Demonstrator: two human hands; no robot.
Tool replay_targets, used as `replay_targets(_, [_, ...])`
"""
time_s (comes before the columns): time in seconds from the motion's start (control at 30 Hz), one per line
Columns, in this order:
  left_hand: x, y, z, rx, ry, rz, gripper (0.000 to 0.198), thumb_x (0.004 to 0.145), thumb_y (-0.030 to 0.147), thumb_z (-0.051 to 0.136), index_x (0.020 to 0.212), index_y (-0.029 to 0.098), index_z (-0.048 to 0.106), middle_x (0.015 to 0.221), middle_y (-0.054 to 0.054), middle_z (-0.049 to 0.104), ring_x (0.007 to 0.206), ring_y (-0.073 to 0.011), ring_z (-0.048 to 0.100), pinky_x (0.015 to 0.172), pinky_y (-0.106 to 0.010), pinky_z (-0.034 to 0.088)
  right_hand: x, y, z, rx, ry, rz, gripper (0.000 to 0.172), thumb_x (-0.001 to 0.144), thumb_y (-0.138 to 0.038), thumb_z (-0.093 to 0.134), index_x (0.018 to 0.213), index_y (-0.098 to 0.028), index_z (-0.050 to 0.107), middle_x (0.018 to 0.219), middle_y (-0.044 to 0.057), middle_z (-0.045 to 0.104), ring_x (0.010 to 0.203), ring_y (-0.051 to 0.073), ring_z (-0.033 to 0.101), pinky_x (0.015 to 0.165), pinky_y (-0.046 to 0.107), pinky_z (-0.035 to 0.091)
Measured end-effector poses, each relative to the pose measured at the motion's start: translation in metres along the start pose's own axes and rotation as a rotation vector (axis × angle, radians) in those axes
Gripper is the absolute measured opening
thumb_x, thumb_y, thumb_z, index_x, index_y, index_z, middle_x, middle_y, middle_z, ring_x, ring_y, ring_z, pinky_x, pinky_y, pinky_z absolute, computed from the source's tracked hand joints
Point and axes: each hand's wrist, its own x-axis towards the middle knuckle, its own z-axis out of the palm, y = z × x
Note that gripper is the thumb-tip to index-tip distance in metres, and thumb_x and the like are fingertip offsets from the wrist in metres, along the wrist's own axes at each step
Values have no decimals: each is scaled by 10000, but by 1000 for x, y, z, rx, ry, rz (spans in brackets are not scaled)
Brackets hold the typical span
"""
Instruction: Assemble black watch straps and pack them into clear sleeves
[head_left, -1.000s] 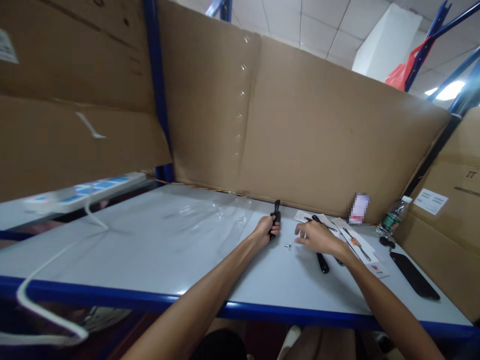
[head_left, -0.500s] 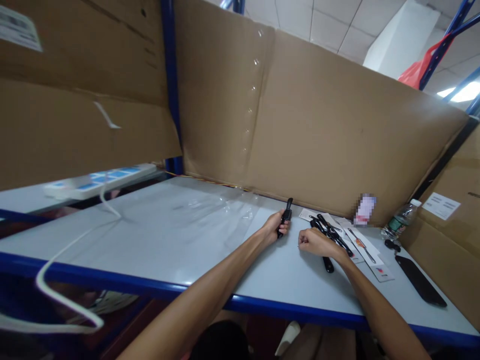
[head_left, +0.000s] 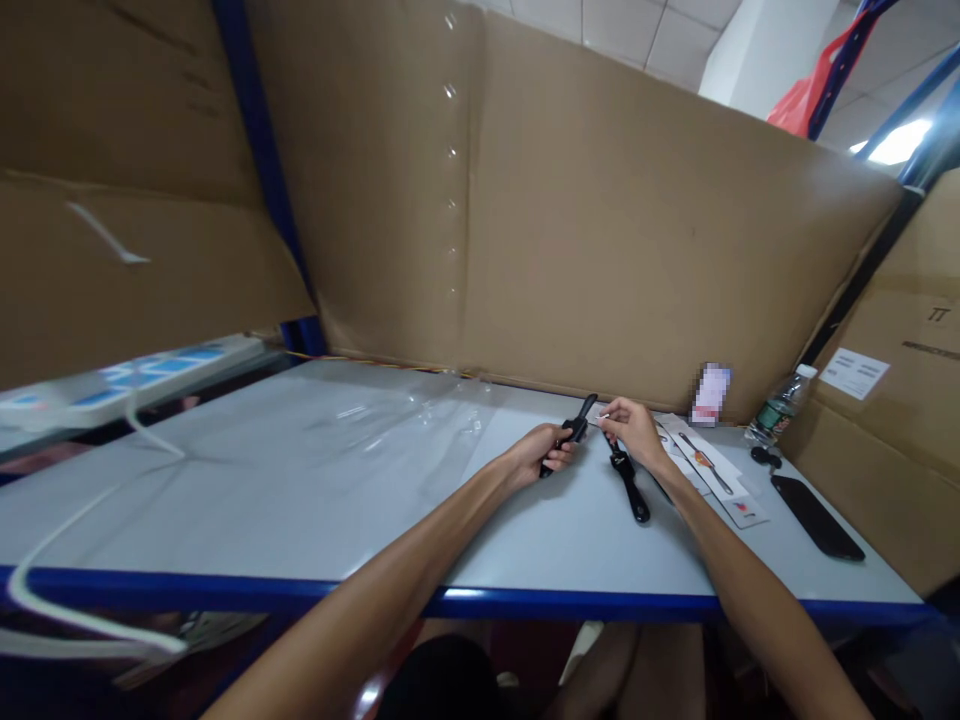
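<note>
Our right hand (head_left: 628,428) has just come up beside the black tool (head_left: 576,430), so the work now seems to centre there.
Our left hand (head_left: 549,452) has its fingers wrapped around that tool, which tilts over the desk (head_left: 540,545); whether it rests there, we cannot tell. Just right of the tool, our right fingers are narrowed in a pinch on a small pale piece (head_left: 602,418), too tiny to identify. A second black tool (head_left: 630,487) lies nearer us, right of the held tool; the printed cards (head_left: 709,465) lie farther right.
</note>
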Motion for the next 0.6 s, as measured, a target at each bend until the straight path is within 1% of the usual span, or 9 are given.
replay_targets(0.07, [-1, -3, 1, 101, -43, -13, 86, 965, 124, 452, 910, 183, 423, 624, 62, 389, 377, -26, 274, 367, -139, 78, -1, 2, 3, -3, 2, -21, 316, 682, -454, 756, 821, -192, 646, 639, -13, 637, 528, 127, 543, 518, 252, 441])
replay_targets(0.13, [-1, -6, 3, 202, -55, -31, 104, 954, 140, 481, 891, 188, 413, 623, 63, 401, 379, -23, 266, 371, -141, 75, -1, 2, 5, -22, -28, -34, 296, 698, -438, 752, 822, -180, 680, 663, 0, 662, 568, 138, 572, 543, 252, 445])
replay_targets(0.2, [-2, -7, 5, 291, -48, -36, 113, 947, 157, 495, 883, 193, 408, 625, 64, 410, 380, -22, 258, 374, -143, 77, -3, 1, 6, -81, -59, -61, 219, 728, -375, 739, 811, -175, 701, 679, 6, 684, 627, 153, 613, 599, 259, 467])
replay_targets(0.3, [-5, -8, 8, 380, -25, -20, 107, 946, 183, 497, 880, 194, 414, 621, 70, 408, 379, -21, 246, 378, -145, 84, -6, -2, 8, -231, -93, -131, 62, 781, -226, 689, 809, -181, 720, 711, 9, 712, 696, 160, 653, 696, 272, 486])
replay_targets(0.37, [-6, -9, 10, 415, -20, -12, 122, 942, 199, 509, 864, 194, 415, 609, 75, 394, 379, -20, 240, 380, -147, 86, -9, -4, 11, -302, -106, -156, 80, 794, -159, 676, 856, -182, 721, 730, 10, 721, 707, 159, 662, 711, 272, 483])
replay_targets(0.47, [-8, -9, 12, 451, -11, -7, 146, 938, 208, 515, 840, 196, 407, 602, 77, 389, 382, -18, 237, 381, -148, 93, -12, -6, 14, -326, -94, -156, 133, 784, -123, 709, 905, -175, 692, 743, 11, 722, 711, 161, 668, 688, 263, 481])
replay_targets(0.6, [-9, -9, 14, 477, -1, -4, 120, 939, 193, 485, 848, 198, 408, 607, 76, 396, 383, -22, 231, 376, -147, 111, -14, -8, 17, -401, -84, -184, 119, 805, -86, 697, 866, -182, 658, 746, 8, 714, 724, 159, 670, 707, 261, 484])
